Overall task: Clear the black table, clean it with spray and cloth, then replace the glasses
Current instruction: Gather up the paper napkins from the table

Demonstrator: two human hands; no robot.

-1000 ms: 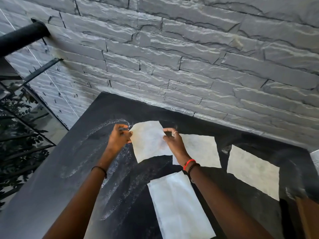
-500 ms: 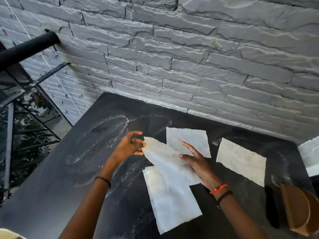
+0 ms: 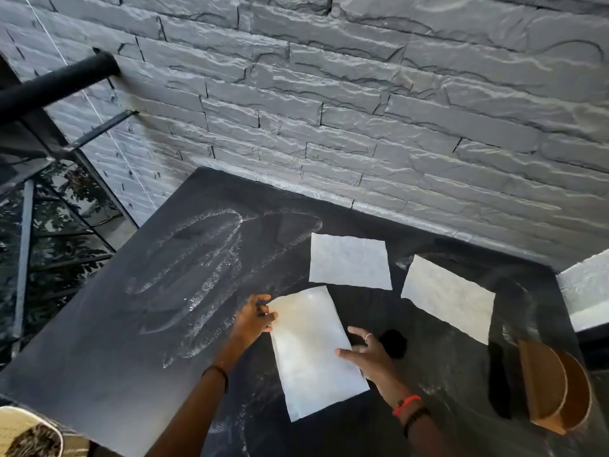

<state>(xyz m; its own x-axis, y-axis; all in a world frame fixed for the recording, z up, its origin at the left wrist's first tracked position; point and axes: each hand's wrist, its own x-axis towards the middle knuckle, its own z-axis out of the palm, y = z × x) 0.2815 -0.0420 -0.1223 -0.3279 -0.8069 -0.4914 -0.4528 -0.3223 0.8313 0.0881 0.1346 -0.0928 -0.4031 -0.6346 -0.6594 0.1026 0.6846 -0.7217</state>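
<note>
A: Where is the paper sheet (image 3: 313,351)?

B: Flat on the black table (image 3: 99,374), toward its 6 o'clock edge. The left hand (image 3: 252,321) pinches the sheet's 11 o'clock corner. The right hand (image 3: 369,357), fingers straight and spread, rests on its 3 o'clock edge.

A: Best handling?

B: Probably slide it rather than lift; it looks limp. Steer it off the wiping streaks (image 3: 204,258) at 10 o'clock, and clear of the second sheet (image 3: 351,260) at 1 and the wooden holder (image 3: 547,387) at 4.

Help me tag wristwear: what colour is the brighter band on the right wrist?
Orange-red. The thin wrist band shows best in the head view.
</note>
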